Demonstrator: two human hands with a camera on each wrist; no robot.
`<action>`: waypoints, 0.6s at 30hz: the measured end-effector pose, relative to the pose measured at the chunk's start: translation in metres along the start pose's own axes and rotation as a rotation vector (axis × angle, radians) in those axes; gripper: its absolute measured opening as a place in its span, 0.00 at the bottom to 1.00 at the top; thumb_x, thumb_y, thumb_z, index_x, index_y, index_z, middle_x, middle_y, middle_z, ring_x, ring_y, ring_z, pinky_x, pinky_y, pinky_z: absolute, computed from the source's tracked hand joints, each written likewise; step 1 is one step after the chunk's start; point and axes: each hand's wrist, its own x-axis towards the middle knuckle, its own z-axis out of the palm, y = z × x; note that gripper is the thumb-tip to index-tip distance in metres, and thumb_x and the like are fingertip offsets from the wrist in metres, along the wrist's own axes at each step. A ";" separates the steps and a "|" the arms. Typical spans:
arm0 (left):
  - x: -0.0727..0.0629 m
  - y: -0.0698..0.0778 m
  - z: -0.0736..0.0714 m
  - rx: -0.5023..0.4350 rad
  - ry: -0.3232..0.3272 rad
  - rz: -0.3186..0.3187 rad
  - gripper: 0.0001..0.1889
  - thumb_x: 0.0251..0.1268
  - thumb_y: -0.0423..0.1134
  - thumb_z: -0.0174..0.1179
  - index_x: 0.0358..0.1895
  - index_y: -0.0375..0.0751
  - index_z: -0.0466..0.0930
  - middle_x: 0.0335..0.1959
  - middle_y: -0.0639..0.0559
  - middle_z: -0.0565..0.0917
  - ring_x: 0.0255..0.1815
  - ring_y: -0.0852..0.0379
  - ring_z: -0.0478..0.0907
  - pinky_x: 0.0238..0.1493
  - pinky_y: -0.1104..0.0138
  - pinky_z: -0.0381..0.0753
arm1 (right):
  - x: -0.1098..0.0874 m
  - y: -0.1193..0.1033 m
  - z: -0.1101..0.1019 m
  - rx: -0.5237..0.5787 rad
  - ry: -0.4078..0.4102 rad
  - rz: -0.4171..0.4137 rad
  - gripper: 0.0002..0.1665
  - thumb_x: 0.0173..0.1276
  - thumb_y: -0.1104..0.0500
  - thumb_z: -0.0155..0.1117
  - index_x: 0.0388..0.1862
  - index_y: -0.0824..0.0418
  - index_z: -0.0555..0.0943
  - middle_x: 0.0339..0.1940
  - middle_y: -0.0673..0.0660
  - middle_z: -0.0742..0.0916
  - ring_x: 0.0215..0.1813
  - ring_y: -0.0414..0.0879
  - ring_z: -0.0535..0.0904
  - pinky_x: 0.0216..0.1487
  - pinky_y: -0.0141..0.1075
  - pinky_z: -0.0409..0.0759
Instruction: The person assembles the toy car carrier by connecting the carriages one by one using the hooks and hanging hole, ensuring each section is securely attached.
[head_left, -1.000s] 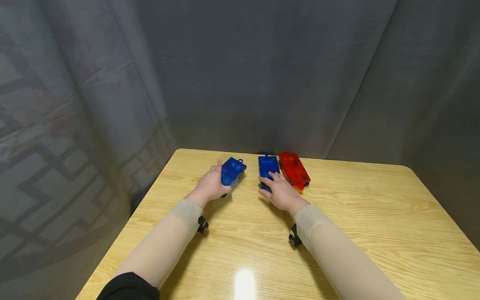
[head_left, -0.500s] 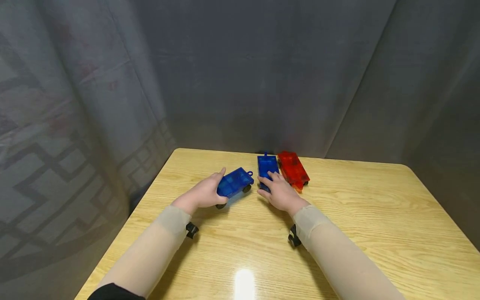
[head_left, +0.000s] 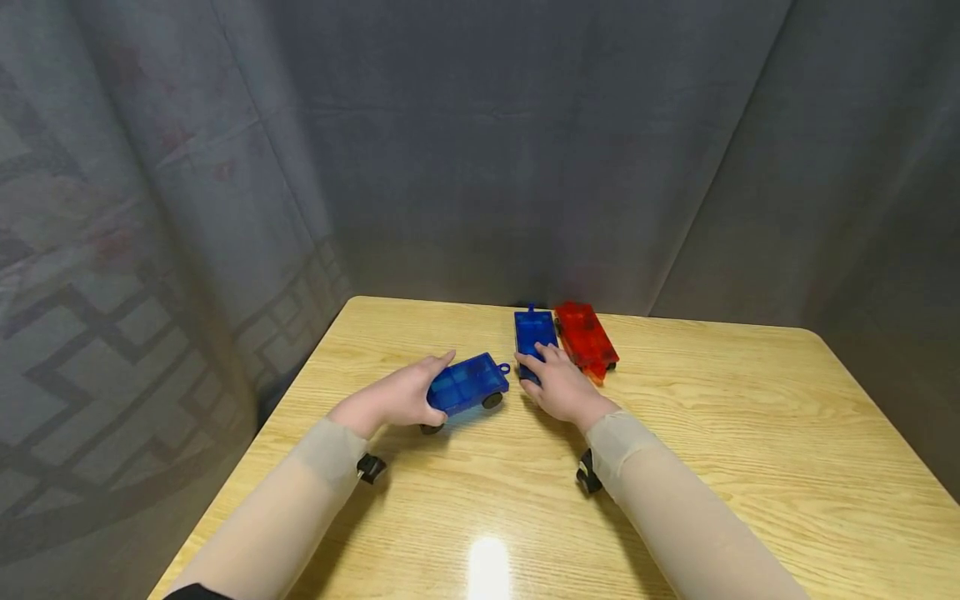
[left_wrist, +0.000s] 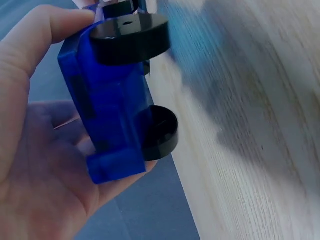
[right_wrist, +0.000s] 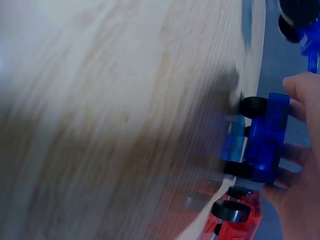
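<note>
My left hand (head_left: 396, 395) grips a see-through blue toy car base (head_left: 468, 385) by its left end, thumb on the near side and fingers on the far side. In the left wrist view this car base (left_wrist: 112, 95) shows its underside and black wheels, tilted above the tabletop. Its small ring points right, close to my right hand (head_left: 564, 388). The right hand rests with spread fingers over a second blue car base (head_left: 534, 327), whose wheels face the table in the right wrist view. A red car base (head_left: 588, 337) stands right beside that one.
Everything is on a light wooden table (head_left: 720, 417) whose back edge lies just behind the second blue and red car bases. Grey curtains (head_left: 487, 167) hang behind and to the left. A black wrist camera (head_left: 371, 467) sits under the left wrist.
The left hand has drawn its blue car base nearer and turned it so the ring end now points right, towards the second one. The right hand and red car base stay in place.
</note>
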 end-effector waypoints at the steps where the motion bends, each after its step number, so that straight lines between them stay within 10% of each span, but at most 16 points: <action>1: -0.001 0.000 0.000 0.003 -0.010 0.011 0.55 0.51 0.42 0.74 0.80 0.41 0.48 0.68 0.41 0.68 0.53 0.50 0.74 0.57 0.57 0.75 | 0.000 0.000 0.000 -0.001 -0.002 0.002 0.34 0.76 0.47 0.56 0.78 0.49 0.64 0.78 0.66 0.60 0.78 0.65 0.49 0.72 0.62 0.53; 18: -0.028 0.003 0.006 -0.009 -0.150 0.158 0.47 0.49 0.35 0.71 0.76 0.37 0.59 0.68 0.44 0.69 0.56 0.50 0.70 0.57 0.56 0.72 | -0.001 0.001 0.001 0.003 -0.015 0.005 0.35 0.76 0.46 0.57 0.78 0.48 0.63 0.78 0.65 0.59 0.78 0.65 0.48 0.72 0.61 0.53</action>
